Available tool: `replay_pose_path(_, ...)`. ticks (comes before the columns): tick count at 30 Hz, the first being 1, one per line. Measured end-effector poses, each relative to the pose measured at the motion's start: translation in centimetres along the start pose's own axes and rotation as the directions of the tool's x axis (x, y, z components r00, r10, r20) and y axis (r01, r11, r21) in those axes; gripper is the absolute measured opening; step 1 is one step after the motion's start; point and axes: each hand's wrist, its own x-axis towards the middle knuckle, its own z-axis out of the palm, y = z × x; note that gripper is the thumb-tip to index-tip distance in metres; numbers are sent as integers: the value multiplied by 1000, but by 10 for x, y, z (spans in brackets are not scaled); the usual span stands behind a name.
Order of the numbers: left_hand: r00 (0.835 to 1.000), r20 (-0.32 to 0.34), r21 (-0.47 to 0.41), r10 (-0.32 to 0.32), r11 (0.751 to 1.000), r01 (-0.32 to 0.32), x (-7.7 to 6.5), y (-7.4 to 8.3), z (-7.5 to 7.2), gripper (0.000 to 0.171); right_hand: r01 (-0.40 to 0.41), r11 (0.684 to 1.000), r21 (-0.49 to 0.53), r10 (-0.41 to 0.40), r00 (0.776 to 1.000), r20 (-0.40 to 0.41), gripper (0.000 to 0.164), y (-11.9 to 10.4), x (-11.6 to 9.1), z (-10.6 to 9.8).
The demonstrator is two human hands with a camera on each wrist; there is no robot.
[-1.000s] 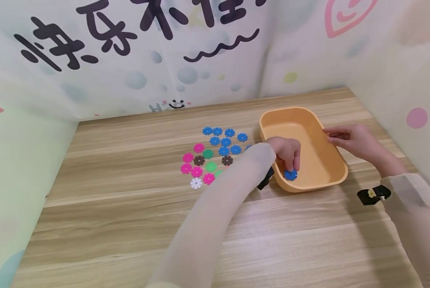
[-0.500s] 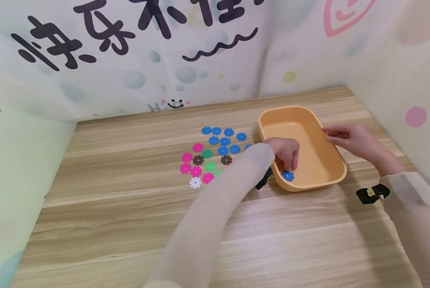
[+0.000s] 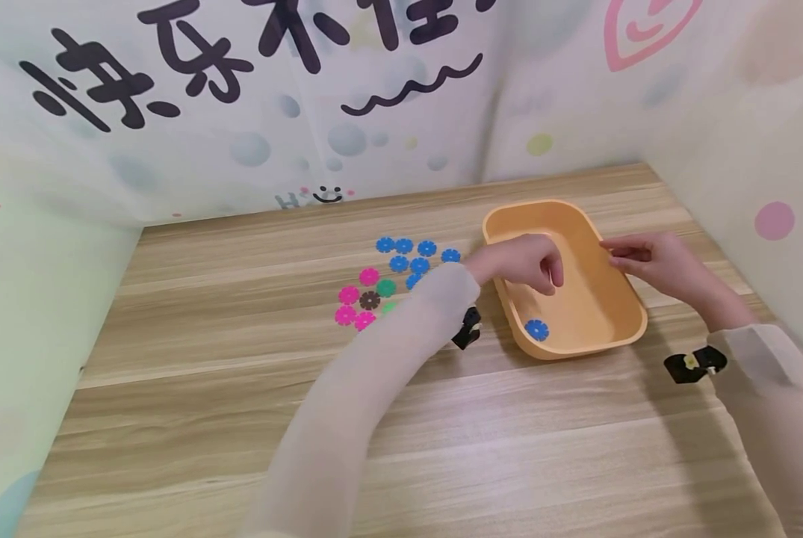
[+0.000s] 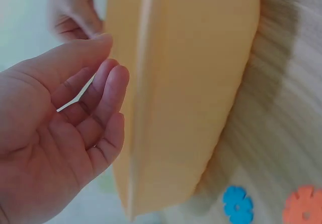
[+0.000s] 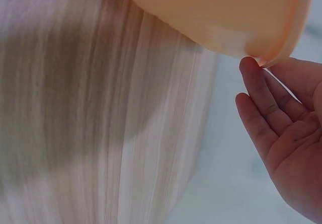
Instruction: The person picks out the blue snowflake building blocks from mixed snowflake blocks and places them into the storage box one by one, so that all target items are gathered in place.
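Note:
An orange plastic basin (image 3: 592, 310) stands at the right of the table, with a blue notched plastic disc (image 3: 536, 330) lying flat in its near left corner. Over the basin's left half is my left hand (image 3: 525, 261), reaching across the rim and holding nothing. The left wrist view has its fingers (image 4: 113, 85) loosely curled, thumb near the index finger. On the far side, my right hand (image 3: 653, 261) pinches the basin's right rim between thumb and fingers, seen close up in the right wrist view, where the basin wall (image 5: 216, 12) is above the fingertips.
Left of the basin lie several notched discs: blue (image 3: 426, 248), pink (image 3: 349, 295), green (image 3: 386, 287) and a dark brown one (image 3: 370, 300). My left sleeve (image 3: 388, 359) hides part of them. An orange disc (image 4: 303, 206) shows in the left wrist view. Printed cloth walls (image 3: 240, 164) border the table.
My left hand has let go of the blue disc, leaving it on the basin floor, and has risen up and away from the near corner. My right hand stays on the rim.

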Motion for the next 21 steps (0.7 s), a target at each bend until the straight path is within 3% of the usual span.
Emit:
replay_pose_path(6,997,-66,-64,34,997,-38,-31,0,-15,16,8,1000,-14,-8,1000,0,31,-1,0,-1)
replay_pose_path(12,991,-131,-156,9,987,-30,-63,-21,-21,16,-5,1000,-4,5,1000,-2,31,-1,-2,-1)
replay_pose_path(21,974,-182,-280,-135,957,80,-95,-67,-19,21,-17,1000,6,17,1000,0,33,0,-2,0)
